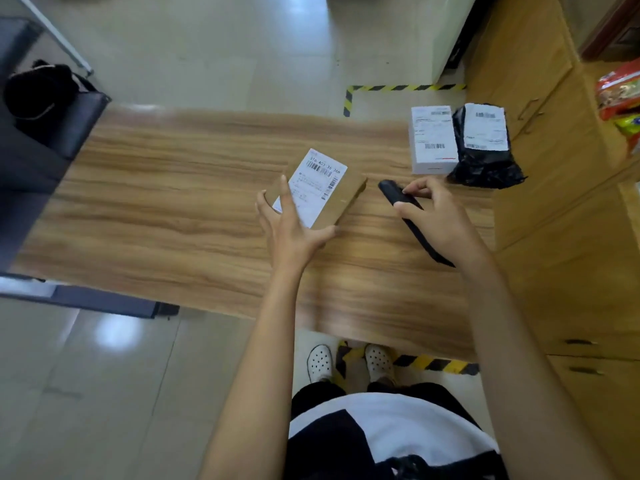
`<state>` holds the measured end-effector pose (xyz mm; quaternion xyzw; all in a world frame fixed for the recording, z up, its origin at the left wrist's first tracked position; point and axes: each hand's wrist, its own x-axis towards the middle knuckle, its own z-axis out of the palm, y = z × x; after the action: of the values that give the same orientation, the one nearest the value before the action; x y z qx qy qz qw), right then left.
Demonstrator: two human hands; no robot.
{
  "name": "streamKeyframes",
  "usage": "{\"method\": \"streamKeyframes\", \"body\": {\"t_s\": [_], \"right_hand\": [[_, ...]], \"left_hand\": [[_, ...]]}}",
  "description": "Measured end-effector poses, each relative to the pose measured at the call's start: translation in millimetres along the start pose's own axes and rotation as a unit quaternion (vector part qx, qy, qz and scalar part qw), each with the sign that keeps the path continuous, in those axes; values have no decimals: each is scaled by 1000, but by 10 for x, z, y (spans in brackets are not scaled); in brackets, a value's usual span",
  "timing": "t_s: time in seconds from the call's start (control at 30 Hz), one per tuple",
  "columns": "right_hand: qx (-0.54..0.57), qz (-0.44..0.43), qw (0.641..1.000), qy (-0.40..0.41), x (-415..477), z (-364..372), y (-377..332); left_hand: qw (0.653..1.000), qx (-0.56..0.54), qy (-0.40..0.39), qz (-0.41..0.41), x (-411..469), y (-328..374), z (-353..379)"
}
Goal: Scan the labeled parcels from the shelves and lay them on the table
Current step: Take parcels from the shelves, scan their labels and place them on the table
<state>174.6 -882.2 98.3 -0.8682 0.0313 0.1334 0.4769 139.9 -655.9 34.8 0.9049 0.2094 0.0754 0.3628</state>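
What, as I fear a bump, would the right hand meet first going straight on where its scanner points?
Probably the right corner of the brown parcel, which the left hand holds; height unclear.

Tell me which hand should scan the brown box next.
Right. The right hand already grips the scanner, whose tip lies close beside the box. The left hand is busy holding that box with its label facing up.

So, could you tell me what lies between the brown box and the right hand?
In the head view, the front end of the black scanner that the right hand grips, plus a strip of bare table beside the brown box.
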Motion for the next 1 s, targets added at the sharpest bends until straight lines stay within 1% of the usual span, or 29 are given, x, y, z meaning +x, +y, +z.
{"method": "streamKeyframes", "body": {"t_s": [0.1,0.23,0.37,0.5,0.67,0.8,1.0], "right_hand": [[-15,-28,999,-45,27,155,-19],[-28,-60,989,-132,4,503,-23],[-45,-91,971,-215,-98,940,-34],[-86,-141,947,-274,-335,1403,-265],[-118,-207,910,-340,-808,2164,-738],[-112,-257,878,-389,-1360,2933,-1157],[-134,-349,798,-474,-2478,4196,-1720]], "left_hand": [[998,0,41,-53,-201,-161,-155],[986,-18,104,-127,-559,-463,-326],[970,-23,152,-190,-1001,-784,-482],[946,-36,205,-248,-1434,-1156,-766],[912,-41,282,-294,-1897,-1688,-1355],[889,-51,328,-316,-2308,-2206,-2012],[825,-43,416,-381,-3149,-3095,-3166]]}}
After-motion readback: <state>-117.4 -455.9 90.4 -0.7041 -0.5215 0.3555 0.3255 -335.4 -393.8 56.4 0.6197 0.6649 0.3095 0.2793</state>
